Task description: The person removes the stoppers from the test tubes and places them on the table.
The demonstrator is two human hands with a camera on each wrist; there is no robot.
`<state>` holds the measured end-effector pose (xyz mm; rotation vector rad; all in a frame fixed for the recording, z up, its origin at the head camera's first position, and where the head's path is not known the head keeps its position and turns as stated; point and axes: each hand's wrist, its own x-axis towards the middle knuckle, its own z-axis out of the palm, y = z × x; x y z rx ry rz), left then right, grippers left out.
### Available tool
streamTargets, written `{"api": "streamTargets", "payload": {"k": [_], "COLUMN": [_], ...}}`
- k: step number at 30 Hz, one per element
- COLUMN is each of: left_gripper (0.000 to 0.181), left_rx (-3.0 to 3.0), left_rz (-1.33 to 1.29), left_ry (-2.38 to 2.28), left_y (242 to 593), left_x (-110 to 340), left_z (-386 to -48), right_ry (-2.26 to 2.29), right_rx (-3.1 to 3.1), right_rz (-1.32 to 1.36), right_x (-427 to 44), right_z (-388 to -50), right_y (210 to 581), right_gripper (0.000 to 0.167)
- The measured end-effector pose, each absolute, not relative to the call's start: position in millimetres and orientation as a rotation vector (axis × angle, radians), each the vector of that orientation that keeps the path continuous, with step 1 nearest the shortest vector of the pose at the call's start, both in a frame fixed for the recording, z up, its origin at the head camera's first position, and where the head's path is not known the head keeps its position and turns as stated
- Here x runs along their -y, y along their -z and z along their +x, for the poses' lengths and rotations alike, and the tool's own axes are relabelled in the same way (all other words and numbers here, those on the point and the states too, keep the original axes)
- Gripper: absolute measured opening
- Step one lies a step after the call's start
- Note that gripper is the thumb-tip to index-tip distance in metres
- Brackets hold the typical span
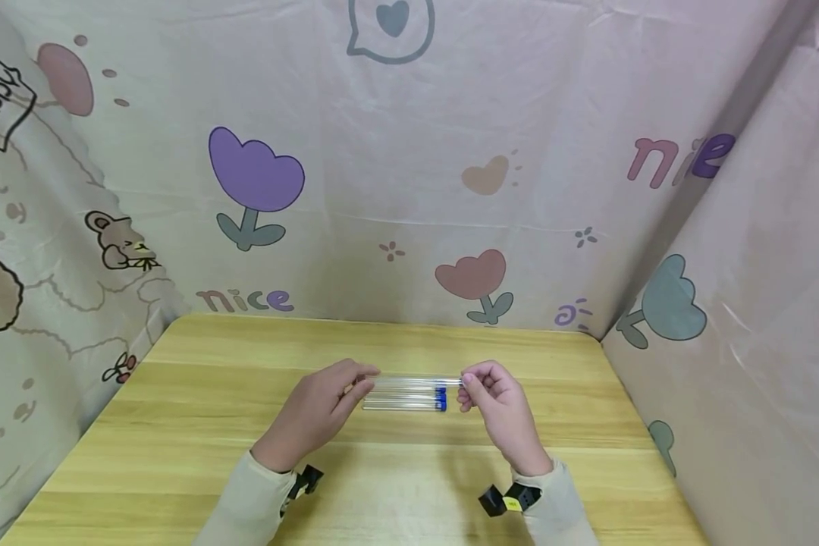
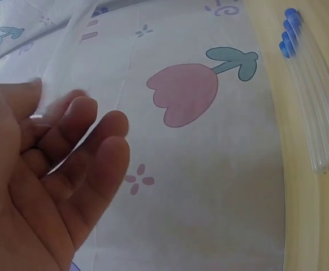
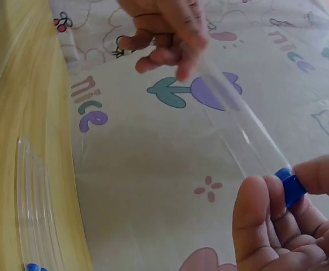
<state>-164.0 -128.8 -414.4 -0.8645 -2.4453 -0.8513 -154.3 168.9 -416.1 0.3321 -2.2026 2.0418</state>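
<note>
Holding a slim clear tube [image 3: 243, 121] up off the table, crosswise between both hands and, in the head view, just beyond a row of matching tubes [image 1: 404, 402]. Gripping the blue cap [image 3: 292, 189] at one end with the right hand [image 1: 494, 402], pinching it with the thumb against bent fingers. Meeting the opposite end with the left hand [image 1: 324, 402], setting thumb and forefinger on either side in a light pinch, leaving the remaining fingers loosely bent and partly blurring in the right wrist view. Lying side by side in the row on the wood-grain table [image 1: 211, 394], pointing blue caps [image 1: 441, 398] toward the right hand. Reaching in from the near side in pale long sleeves [image 1: 246, 500], wearing a small black left-wrist camera [image 1: 307, 481] and a matching right-wrist camera [image 1: 493, 500] beside a yellow patch [image 1: 512, 503]. Facing a backdrop of pale printed fabric [image 1: 382, 136] across the far edge of the table, also hanging along both sides. Displaying there a purple tulip [image 1: 259, 178] above the word "nice" [image 1: 246, 300], a pink tulip [image 1: 474, 274] farther right, a bear [image 1: 116, 239] at left and a blue-gray tulip [image 1: 676, 303] at right.
</note>
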Motion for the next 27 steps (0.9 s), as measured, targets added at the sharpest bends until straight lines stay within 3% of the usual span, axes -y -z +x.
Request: {"api": "streamTargets", "payload": {"k": [7, 16, 27], "left_gripper": [0.033, 0.02, 0.019], "left_rx": [2.464, 2.387, 2.376], "left_rz": [-0.847, -0.846, -0.854], "left_ry": [0.956, 0.865, 0.862], "left_y": [411.7, 413.3, 414.4], "left_x": [127.3, 127.8, 128.3], "left_z": [-163.3, -165.2, -165.6], "right_ry": [-2.077, -2.119, -2.11], "right_rx": [2.157, 2.189, 2.159], "right_rz": [0.221, 0.229, 0.295], "right_x": [-170.0, -168.9, -169.2], "right_z": [-155.6, -155.5, -153.9], "right_y": [413.9, 416.2, 415.3], "right_gripper": [0.019, 0.019, 0.027]}}
